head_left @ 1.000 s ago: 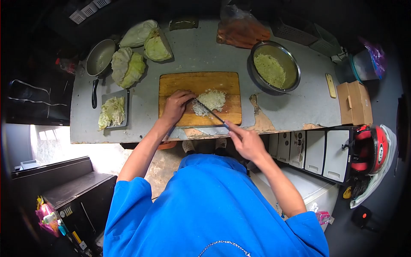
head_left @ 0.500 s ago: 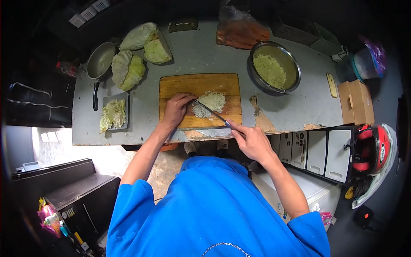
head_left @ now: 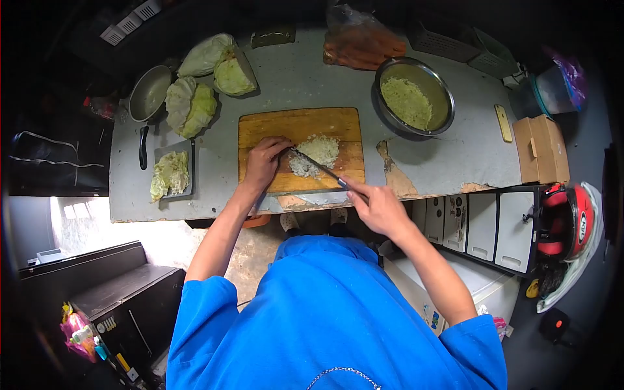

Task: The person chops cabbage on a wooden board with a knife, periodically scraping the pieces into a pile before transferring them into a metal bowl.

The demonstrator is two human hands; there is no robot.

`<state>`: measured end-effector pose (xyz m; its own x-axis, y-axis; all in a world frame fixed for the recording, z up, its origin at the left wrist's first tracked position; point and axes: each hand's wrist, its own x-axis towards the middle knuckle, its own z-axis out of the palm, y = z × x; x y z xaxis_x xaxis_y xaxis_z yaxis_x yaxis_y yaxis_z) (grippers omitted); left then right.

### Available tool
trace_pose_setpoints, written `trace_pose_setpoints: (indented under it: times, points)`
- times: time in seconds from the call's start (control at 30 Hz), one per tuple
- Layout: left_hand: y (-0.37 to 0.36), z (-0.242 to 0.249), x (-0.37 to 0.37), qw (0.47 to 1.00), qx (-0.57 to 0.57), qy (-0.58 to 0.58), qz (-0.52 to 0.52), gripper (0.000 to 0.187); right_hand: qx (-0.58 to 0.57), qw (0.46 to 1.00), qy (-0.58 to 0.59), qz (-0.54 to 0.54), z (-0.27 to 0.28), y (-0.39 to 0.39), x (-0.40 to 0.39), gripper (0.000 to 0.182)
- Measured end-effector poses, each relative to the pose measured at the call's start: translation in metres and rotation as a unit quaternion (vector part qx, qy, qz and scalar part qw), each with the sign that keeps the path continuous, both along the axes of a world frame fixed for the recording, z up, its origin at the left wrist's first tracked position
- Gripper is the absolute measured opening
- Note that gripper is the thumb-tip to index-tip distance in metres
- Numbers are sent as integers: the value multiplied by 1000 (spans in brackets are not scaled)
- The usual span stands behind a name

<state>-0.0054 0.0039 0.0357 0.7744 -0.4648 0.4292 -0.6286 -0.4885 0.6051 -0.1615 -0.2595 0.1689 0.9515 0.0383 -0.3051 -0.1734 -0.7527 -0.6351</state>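
My right hand (head_left: 381, 209) is closed round the handle of a knife (head_left: 318, 167). Its blade slants up and left across finely chopped cabbage (head_left: 318, 151) on a wooden cutting board (head_left: 260, 123). At the blade's tip end, the fingers of my left hand (head_left: 263, 162) are pressed together on the knife. Chopped pieces lie on both sides of the blade. To the right of the board stands a metal bowl (head_left: 444, 84) with more chopped cabbage (head_left: 406, 101) in it.
At the back left lie a cut cabbage (head_left: 234, 73) and loose cabbage leaves (head_left: 190, 107), beside a pan (head_left: 151, 94). A small tray (head_left: 192, 156) holds cabbage scraps. Carrots in a plastic bag (head_left: 363, 49) lie at the back. A cardboard box (head_left: 541, 149) stands at the right edge.
The view has shifted slightly, so the board and bowl appear a little higher and further left. Both hands and the knife keep nearly the same place over the board.
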Motion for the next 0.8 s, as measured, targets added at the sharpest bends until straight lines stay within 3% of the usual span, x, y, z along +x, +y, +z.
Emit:
trace_pose_setpoints:
  times: [0.07, 0.17, 0.23, 0.33, 0.43, 0.5, 0.57, 0.7, 0.77, 0.8]
  points:
    - [0, 2, 0, 1000, 4, -10, 4, 35, 50, 995, -87, -5, -75, -4, -23, 43]
    - [-2, 7, -2, 999, 20, -46, -8, 35, 67, 993, -100, -21, -84, 1, -28, 42]
    - [1, 3, -2, 1000, 28, 4, 2, 39, 30, 999, -42, -8, -31, 1, -16, 40]
    - [-1, 3, -5, 999, -10, 37, 8, 38, -7, 1000, -28, 4, 5, 3, -4, 38]
    - [0, 0, -2, 1000, -3, 14, 6, 37, -18, 999, -42, 12, -29, 2, -11, 37]
    - [-2, 3, -2, 1000, 4, -7, -3, 36, 59, 987, -146, -3, -62, 3, -22, 38]
    - [-3, 5, -2, 999, 14, -28, -6, 35, 48, 992, -121, 0, -73, -3, -24, 39]
    - [-1, 3, -5, 1000, 8, 9, 4, 35, -12, 1000, -1, 11, 23, -1, 1, 38]
    - [-4, 2, -4, 1000, -7, 22, 5, 35, -25, 998, 54, 8, 37, -1, 10, 40]
    - [-3, 1, -2, 1000, 0, 12, 5, 35, -26, 998, 52, 5, 17, -3, 4, 40]
